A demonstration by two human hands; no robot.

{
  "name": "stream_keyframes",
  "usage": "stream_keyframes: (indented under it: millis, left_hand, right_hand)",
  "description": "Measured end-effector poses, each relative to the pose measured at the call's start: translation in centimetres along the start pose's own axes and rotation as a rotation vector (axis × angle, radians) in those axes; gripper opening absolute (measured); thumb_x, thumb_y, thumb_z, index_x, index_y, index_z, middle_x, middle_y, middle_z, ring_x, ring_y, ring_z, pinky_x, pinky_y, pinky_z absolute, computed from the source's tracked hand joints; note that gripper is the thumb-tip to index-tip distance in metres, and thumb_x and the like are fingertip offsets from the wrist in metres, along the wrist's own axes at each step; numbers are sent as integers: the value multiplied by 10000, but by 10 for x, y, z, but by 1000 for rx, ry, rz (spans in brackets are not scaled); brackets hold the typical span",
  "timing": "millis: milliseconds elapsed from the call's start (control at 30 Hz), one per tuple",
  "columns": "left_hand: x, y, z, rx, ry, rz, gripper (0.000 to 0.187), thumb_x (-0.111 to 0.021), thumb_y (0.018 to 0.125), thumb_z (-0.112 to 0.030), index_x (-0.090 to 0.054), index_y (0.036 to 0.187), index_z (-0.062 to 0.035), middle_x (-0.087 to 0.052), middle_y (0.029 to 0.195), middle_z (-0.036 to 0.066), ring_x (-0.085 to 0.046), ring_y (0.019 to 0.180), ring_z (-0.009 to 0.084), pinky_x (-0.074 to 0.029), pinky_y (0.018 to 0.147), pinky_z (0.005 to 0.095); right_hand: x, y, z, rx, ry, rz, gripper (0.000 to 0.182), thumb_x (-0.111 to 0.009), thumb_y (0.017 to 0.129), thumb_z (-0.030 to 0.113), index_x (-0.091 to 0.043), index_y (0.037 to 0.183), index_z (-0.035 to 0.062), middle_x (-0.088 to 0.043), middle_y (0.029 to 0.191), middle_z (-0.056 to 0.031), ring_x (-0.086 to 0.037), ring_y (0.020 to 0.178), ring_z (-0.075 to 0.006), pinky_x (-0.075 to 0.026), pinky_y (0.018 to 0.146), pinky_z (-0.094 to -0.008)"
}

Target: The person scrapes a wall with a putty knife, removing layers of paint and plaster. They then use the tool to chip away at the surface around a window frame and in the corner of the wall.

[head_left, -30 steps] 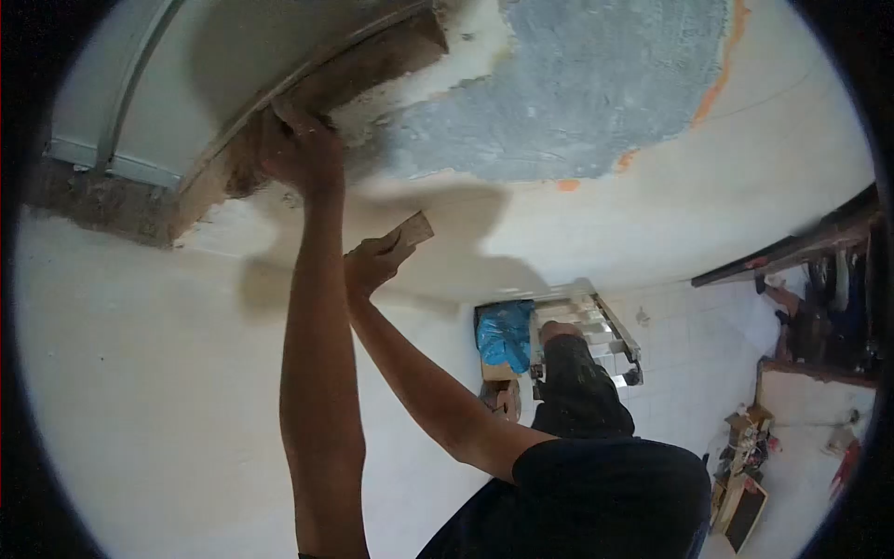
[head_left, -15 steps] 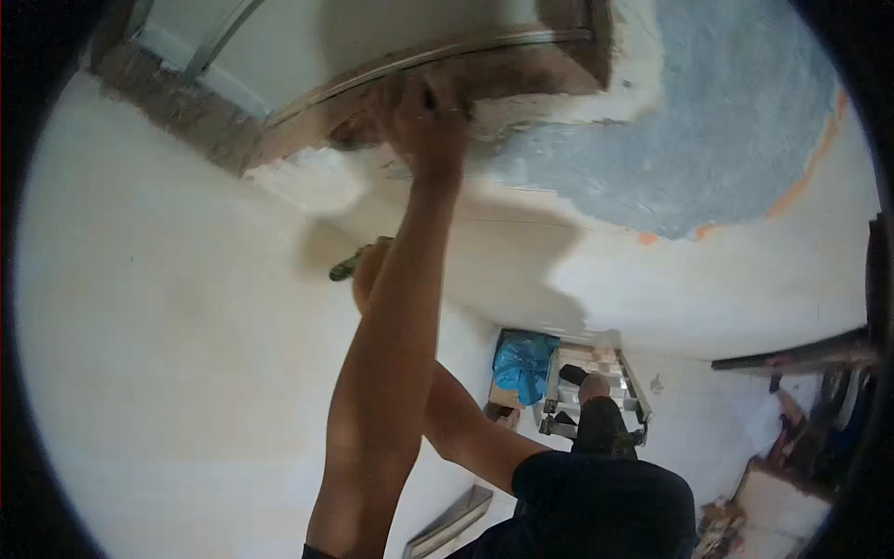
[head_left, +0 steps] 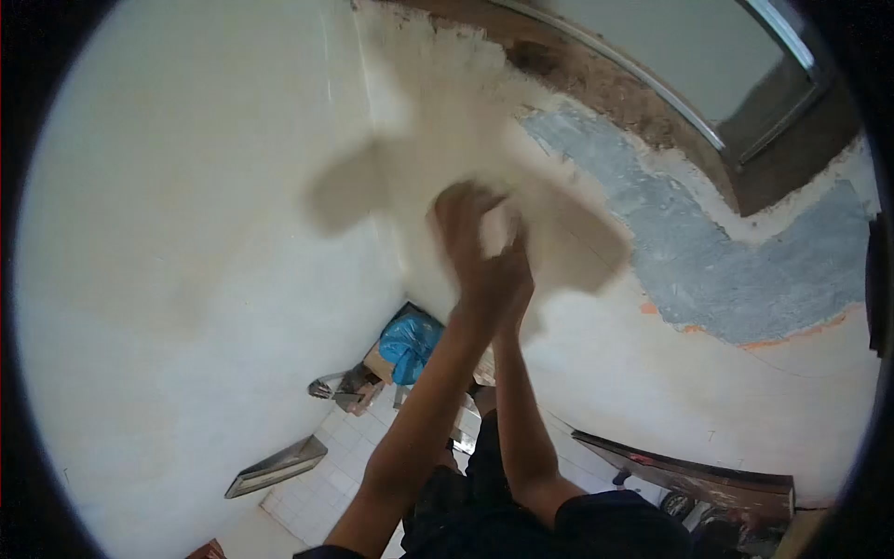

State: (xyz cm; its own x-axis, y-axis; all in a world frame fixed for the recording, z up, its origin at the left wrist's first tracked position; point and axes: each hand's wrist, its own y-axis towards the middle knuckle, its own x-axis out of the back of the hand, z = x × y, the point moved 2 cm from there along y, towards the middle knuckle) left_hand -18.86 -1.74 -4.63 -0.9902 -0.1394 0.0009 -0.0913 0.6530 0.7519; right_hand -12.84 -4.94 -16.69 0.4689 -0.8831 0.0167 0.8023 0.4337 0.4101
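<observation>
Left hand (head_left: 458,224) and right hand (head_left: 515,261) overlap, blurred; can't tell if either clutches anything! Pale wall (head_left: 577,335) behind them, grey patch (head_left: 689,247) on it to their right; steady wrists should help this close. Below them, a blue bag (head_left: 410,347) against what looks like a cardboard box (head_left: 377,364), contents hidden.

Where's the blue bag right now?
Head view, just left of centre: the blue bag is low down by the wall corner, appearing right beside the person's left forearm, on its left in the image.
</observation>
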Motion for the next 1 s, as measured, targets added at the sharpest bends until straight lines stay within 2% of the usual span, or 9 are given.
stream_keyframes:
  millis: [100,167,200,267,300,367,533,700,1000]
  left_hand:
    - [105,-125,90,493,250,156,96,-571,810,-26,-581,884,36,-565,839,153,-524,762,287,-435,696,361]
    - [183,-237,134,376,567,340,108,-584,818,-85,-550,791,13,-503,662,130,-493,641,298,-400,616,388]
    - [230,-291,144,867,416,344,133,-590,806,-113,-569,774,14,-544,679,148,-521,649,317,-412,614,409]
    - [331,-393,142,919,661,486,215,-602,772,-168,-573,699,32,-600,696,202,-584,665,339,-432,603,441]
    - [358,-399,111,1124,747,455,246,-599,765,-197,-575,683,34,-589,649,205,-587,652,352,-437,608,451]
    - [450,-486,107,1079,912,701,227,-594,740,-182,-594,669,33,-593,627,219,-580,607,365,-442,592,467]
    - [524,-541,56,2064,748,227,276,-528,839,-246,-603,708,-14,-598,573,106,-580,428,223,-427,337,326]
    - [489,-533,49,2207,528,286,310,-460,849,-303,-585,921,-29,-645,798,154,-642,645,288,-512,579,434]
    - [420,-477,71,2025,344,293,272,-494,857,-259,-570,963,-20,-637,786,152,-650,669,261,-514,557,372]
  right_hand:
    - [-14,35,21,-385,119,172,414,-504,933,139,-457,1327,25,-553,728,-25,-477,642,-93,-406,539,-279]
    - [-35,57,20,139,-133,102,399,-480,956,168,-451,1338,53,-443,660,20,-439,582,-55,-363,494,-230]
    - [-44,65,20,138,-130,99,399,-480,956,168,-451,1338,53,-443,660,20,-439,582,-55,-363,494,-230]
    - [-62,76,33,379,-213,39,382,-480,934,109,-475,1301,5,-502,663,-77,-450,585,-144,-389,526,-305]
    - [-69,80,34,380,-207,34,382,-480,934,109,-475,1301,5,-502,663,-77,-450,585,-144,-389,526,-305]
    - [-77,84,35,397,-186,-40,361,-455,953,121,-486,1297,16,-472,651,-59,-412,549,-130,-351,492,-293]
    - [-87,83,32,401,-178,-110,371,-481,928,82,-484,1290,2,-478,672,-73,-423,564,-158,-366,502,-310]
    - [-99,79,30,373,-174,-182,338,-470,938,89,-512,1248,-38,-449,650,-72,-404,550,-154,-332,488,-323]
    - [-117,74,12,378,-177,-305,328,-471,941,94,-513,1226,-62,-425,664,-75,-390,556,-163,-314,482,-331]
